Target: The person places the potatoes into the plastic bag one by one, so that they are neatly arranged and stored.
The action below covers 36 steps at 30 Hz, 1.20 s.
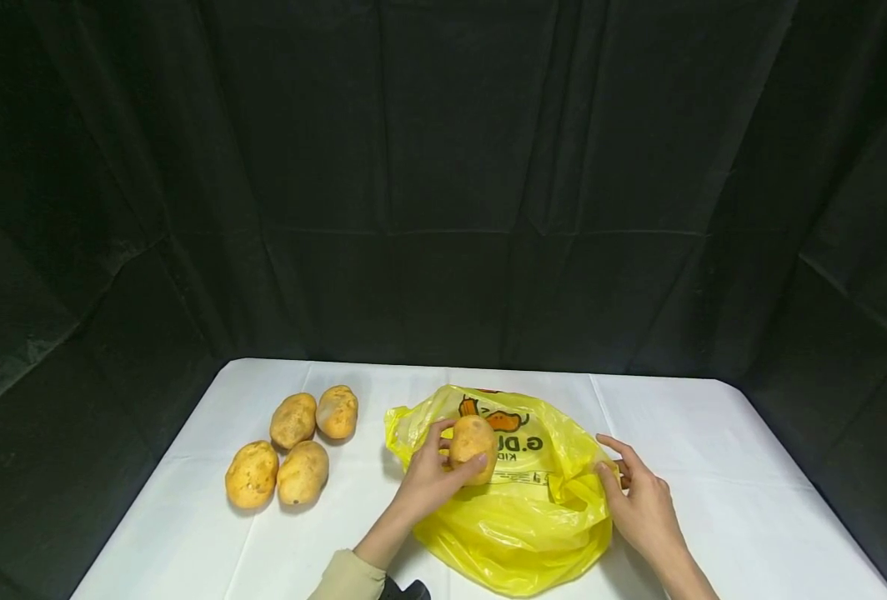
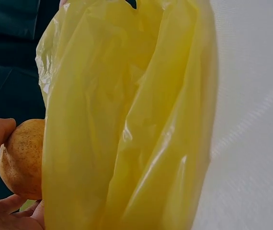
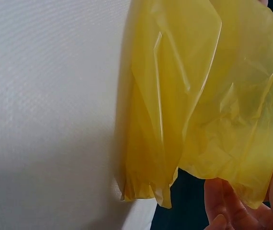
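In the head view my left hand (image 1: pixel 427 483) grips a potato (image 1: pixel 473 446) between thumb and fingers, at the mouth of a yellow plastic bag (image 1: pixel 514 537). The bag lies crumpled on the table, with dark print and an orange cartoon figure. My right hand (image 1: pixel 648 510) pinches the bag's right edge between thumb and fingers. Seen from the left wrist, the potato (image 2: pixel 21 160) is partly hidden behind the yellow bag (image 2: pixel 122 120). In the right wrist view, the fingers (image 3: pixel 232 203) hold the bag's rim (image 3: pixel 254 187) at the lower right.
Several potatoes (image 1: pixel 303 472) sit in a close group on the left of the white-covered table (image 1: pixel 721 467). Black cloth (image 1: pixel 443 183) hangs behind and at both sides. A small black object (image 1: pixel 413 590) shows beside the left sleeve (image 1: pixel 349 577).
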Each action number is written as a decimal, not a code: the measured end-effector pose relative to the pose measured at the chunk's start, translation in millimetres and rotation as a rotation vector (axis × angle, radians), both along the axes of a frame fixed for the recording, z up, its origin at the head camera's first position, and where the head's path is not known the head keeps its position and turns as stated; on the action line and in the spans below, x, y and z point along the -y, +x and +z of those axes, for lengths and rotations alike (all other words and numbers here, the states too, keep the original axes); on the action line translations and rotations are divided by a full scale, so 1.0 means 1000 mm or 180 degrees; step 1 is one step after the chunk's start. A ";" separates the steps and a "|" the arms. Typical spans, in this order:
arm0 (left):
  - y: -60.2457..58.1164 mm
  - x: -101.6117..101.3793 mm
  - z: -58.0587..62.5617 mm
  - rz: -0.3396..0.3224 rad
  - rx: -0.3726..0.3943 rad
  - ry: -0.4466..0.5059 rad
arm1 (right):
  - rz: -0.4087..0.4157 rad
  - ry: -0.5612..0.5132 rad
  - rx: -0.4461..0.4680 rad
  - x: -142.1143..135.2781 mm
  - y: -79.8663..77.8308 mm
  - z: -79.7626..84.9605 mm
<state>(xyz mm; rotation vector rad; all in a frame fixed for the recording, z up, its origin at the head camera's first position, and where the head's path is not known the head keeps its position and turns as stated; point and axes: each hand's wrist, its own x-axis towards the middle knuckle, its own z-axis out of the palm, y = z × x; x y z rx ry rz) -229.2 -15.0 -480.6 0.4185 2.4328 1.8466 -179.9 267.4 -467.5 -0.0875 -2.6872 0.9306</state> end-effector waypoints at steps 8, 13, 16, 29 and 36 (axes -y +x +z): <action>-0.001 -0.008 -0.001 -0.0043 0.0131 -0.0056 | 0.0037 -0.0023 -0.0002 0.000 0.000 -0.001; -0.003 -0.010 -0.001 -0.0041 0.0181 -0.0058 | 0.0049 -0.0018 -0.0082 -0.001 0.001 -0.002; -0.005 -0.011 -0.002 -0.0049 0.0176 -0.0069 | 0.0053 -0.0005 -0.0127 -0.001 0.000 -0.002; -0.014 -0.025 -0.001 -0.0169 0.0109 -0.0203 | 0.0039 -0.0006 -0.0116 -0.001 -0.001 -0.001; -0.016 -0.029 -0.001 -0.0153 0.0163 -0.0197 | 0.0049 -0.0002 -0.0136 -0.001 -0.001 0.000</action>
